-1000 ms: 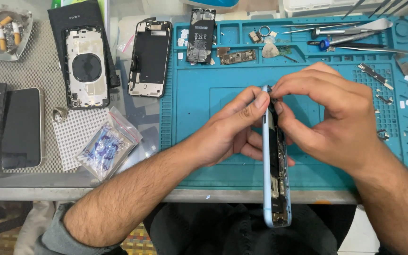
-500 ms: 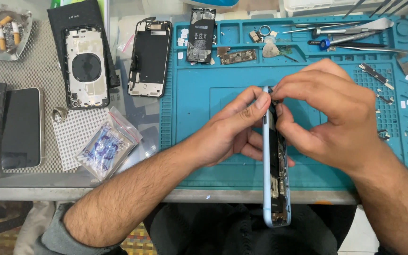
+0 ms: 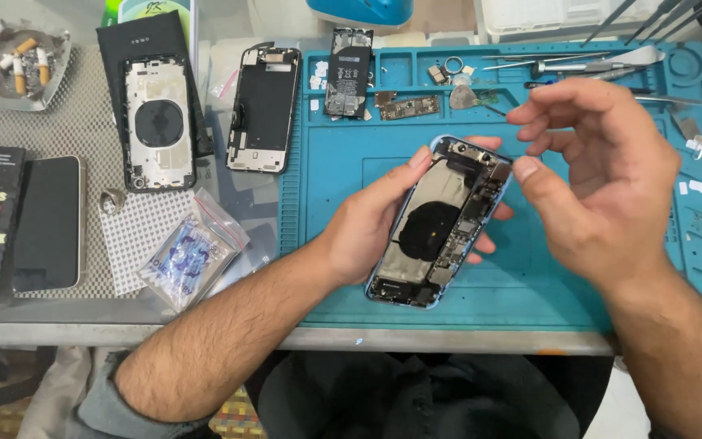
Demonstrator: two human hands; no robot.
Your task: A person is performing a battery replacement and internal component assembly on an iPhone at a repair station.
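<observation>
My left hand (image 3: 383,223) cradles an opened blue phone housing (image 3: 440,223) from beneath, its inside facing up with a round black coil and small circuit parts showing. It tilts over the teal repair mat (image 3: 335,171). My right hand (image 3: 599,175) hovers just right of the phone's top end, fingers spread and curled, thumb close to the phone's upper corner, holding nothing that I can see.
On the mat's far edge lie a battery (image 3: 348,71), a small circuit board (image 3: 409,106), tweezers and thin tools (image 3: 603,69). Left of the mat are a screen frame (image 3: 263,107), a second open housing (image 3: 158,122), a dark phone (image 3: 49,223), a plastic bag (image 3: 188,258) and an ashtray (image 3: 22,63).
The phone stood on its edge, pinched by both hands; now it lies face-up in my left hand. My right hand has let go and lifted away to the right.
</observation>
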